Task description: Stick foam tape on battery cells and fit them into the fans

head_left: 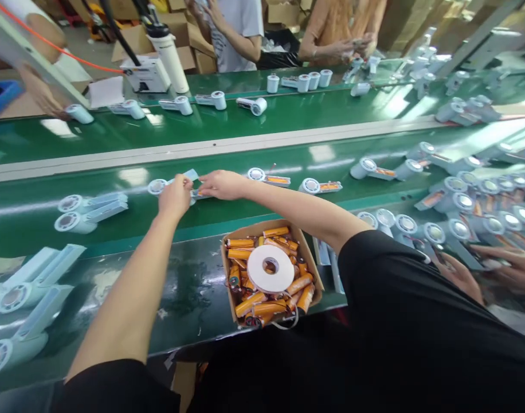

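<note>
Both my arms reach out over the green conveyor belt (228, 209). My left hand (175, 197) is closed in a pinch on a pale blue hand-held fan body (159, 186) lying on the belt. My right hand (222, 184) has its fingers pressed together on the same fan's handle, right next to the left hand. Just below my arms sits a cardboard box (308, 252) filled with orange battery cells (245, 253), with a white tape roll (270, 268) lying on top of them.
Several more pale blue fan bodies lie along the belt, at left (88, 207), right (455, 201) and on the far lane (211, 100). Another person's hands (503, 269) work at the right edge. People stand across the line near a white bottle (173, 57).
</note>
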Tool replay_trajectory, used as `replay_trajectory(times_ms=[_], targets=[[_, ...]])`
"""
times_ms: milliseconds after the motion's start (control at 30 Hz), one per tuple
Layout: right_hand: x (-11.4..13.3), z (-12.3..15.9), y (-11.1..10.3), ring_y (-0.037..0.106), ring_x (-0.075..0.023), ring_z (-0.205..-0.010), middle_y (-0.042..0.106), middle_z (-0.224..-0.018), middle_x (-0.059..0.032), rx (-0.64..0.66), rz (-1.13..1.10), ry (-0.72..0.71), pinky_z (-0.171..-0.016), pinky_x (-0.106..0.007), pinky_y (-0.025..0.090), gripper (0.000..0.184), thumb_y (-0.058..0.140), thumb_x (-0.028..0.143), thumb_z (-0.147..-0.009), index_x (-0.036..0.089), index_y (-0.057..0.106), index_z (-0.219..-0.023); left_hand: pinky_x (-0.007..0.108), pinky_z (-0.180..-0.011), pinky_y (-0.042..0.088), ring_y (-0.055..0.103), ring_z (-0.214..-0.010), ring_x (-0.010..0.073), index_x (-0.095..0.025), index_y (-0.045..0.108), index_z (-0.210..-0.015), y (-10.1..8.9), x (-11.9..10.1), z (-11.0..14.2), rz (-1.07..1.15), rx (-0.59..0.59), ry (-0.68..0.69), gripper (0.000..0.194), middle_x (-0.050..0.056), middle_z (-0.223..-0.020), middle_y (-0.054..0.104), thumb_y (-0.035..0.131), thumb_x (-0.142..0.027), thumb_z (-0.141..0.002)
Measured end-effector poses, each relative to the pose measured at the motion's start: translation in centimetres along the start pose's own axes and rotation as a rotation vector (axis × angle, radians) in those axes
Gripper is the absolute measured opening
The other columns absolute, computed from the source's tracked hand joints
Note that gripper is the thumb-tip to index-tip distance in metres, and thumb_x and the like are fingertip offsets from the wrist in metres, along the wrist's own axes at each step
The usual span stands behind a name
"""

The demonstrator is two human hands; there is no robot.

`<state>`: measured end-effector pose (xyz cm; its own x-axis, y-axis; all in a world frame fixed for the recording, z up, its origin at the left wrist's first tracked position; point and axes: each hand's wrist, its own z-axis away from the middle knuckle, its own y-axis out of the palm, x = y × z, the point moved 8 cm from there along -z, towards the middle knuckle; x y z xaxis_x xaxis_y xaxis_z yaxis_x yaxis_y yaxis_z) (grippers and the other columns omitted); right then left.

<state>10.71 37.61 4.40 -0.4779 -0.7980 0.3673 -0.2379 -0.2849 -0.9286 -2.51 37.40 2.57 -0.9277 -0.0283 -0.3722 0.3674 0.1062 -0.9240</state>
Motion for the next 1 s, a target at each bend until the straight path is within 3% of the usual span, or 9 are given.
replay_trajectory(times_ms=[100, 200, 267, 333, 567, 700, 800, 900, 1000], targets=[[1.0, 11.4, -4.0, 0.075, -0.0219, -0.097, 0.082, -0.105, -0.0110, -0.257, -0.221, 0.012, -0.092, -0.037, 0.054, 0.030, 0.060, 0.035, -0.109, 0.015, 0.081, -0.102, 0.056, -0.126, 0.038, 0.056, -0.142, 0.0356, -0.017, 0.066, -0.134, -0.9, -6.0, 7.1, 0.066, 0.037, 0.290, 0.054, 0.014, -0.142, 0.070, 0.066, -0.054, -0.094], [4.2, 23.5, -3.7, 0.076, -0.0185, -0.084, 0.083, -0.092, -0.0075, -0.275, -0.455, 0.059, -0.079, -0.030, 0.056, 0.028, 0.068, 0.039, -0.105, 0.017, 0.081, -0.095, 0.056, -0.131, 0.035, 0.057, -0.144, 0.0341, -0.028, 0.068, -0.140, 1.0, -12.9, 19.6, 0.093, 0.376, 0.918, 0.055, 0.009, -0.143, 0.072, 0.072, -0.056, -0.092], [6.3, 29.1, -2.2, 0.075, -0.0177, -0.077, 0.081, -0.085, -0.0072, -0.321, -0.490, 0.167, -0.072, -0.028, 0.055, 0.030, 0.067, 0.040, -0.106, 0.018, 0.080, -0.091, 0.052, -0.124, 0.045, 0.061, -0.138, 0.0322, -0.025, 0.069, -0.141, 1.4, -14.2, 24.7, 0.044, 0.377, 1.038, 0.043, 0.011, -0.142, 0.073, 0.066, -0.038, -0.099], [8.0, 32.0, -0.2, 0.071, -0.0165, -0.068, 0.077, -0.078, -0.0062, -0.372, -0.451, 0.299, -0.065, -0.028, 0.051, 0.034, 0.067, 0.044, -0.105, 0.019, 0.077, -0.085, 0.048, -0.115, 0.053, 0.064, -0.130, 0.0308, -0.022, 0.071, -0.137, 1.7, -14.4, 26.0, 0.018, 0.305, 0.989, 0.037, 0.012, -0.135, 0.075, 0.059, -0.026, -0.102], [11.3, 29.6, 4.8, 0.070, -0.0180, -0.067, 0.078, -0.079, -0.0058, -0.161, -0.110, 0.548, -0.058, -0.028, 0.038, 0.033, 0.073, 0.049, -0.100, 0.020, 0.077, -0.084, 0.052, -0.101, 0.061, 0.060, -0.132, 0.0379, -0.025, 0.074, -0.133, 2.3, -14.6, 22.7, -0.082, 0.348, 0.780, 0.038, 0.010, -0.133, 0.076, 0.064, -0.034, -0.097], [16.7, 29.2, 3.5, 0.070, -0.0151, -0.067, 0.077, -0.075, -0.0045, -0.304, -0.220, 0.115, -0.063, -0.027, 0.044, 0.034, 0.056, 0.032, -0.110, 0.021, 0.079, -0.088, 0.063, -0.125, 0.045, 0.051, -0.149, 0.0398, -0.021, 0.063, -0.147, -2.5, -13.5, 23.6, -0.052, 0.013, 0.818, 0.047, 0.013, -0.145, 0.069, 0.063, -0.030, -0.101], [20.6, 29.9, 3.8, 0.073, -0.0122, -0.068, 0.078, -0.076, -0.0006, -0.196, -0.421, -0.252, -0.057, -0.025, 0.043, 0.026, 0.063, 0.036, -0.108, 0.022, 0.082, -0.096, 0.063, -0.127, 0.044, 0.056, -0.146, 0.0387, -0.022, 0.054, -0.156, -5.5, -10.4, 25.3, -0.044, -0.236, 0.773, 0.054, 0.015, -0.142, 0.070, 0.061, -0.024, -0.103], [19.0, 28.9, 4.2, 0.076, -0.0142, -0.076, 0.082, -0.086, -0.0030, -0.093, -0.428, -0.139, -0.062, -0.023, 0.048, 0.018, 0.074, 0.034, -0.102, 0.019, 0.082, -0.109, 0.061, -0.120, 0.053, 0.055, -0.148, 0.0401, -0.028, 0.051, -0.159, -7.1, -7.5, 27.0, -0.025, -0.386, 0.642, 0.064, 0.014, -0.131, 0.073, 0.070, -0.022, -0.099], [15.9, 26.8, 4.0, 0.079, -0.0206, -0.090, 0.084, -0.102, -0.0091, -0.080, -0.359, 0.068, -0.082, -0.028, 0.058, 0.033, 0.082, 0.033, -0.096, 0.017, 0.078, -0.125, 0.064, -0.121, 0.053, 0.051, -0.151, 0.0407, -0.032, 0.051, -0.159, -8.0, -7.1, 29.2, -0.005, -0.475, 0.646, 0.074, 0.011, -0.121, 0.076, 0.079, -0.017, -0.092]])
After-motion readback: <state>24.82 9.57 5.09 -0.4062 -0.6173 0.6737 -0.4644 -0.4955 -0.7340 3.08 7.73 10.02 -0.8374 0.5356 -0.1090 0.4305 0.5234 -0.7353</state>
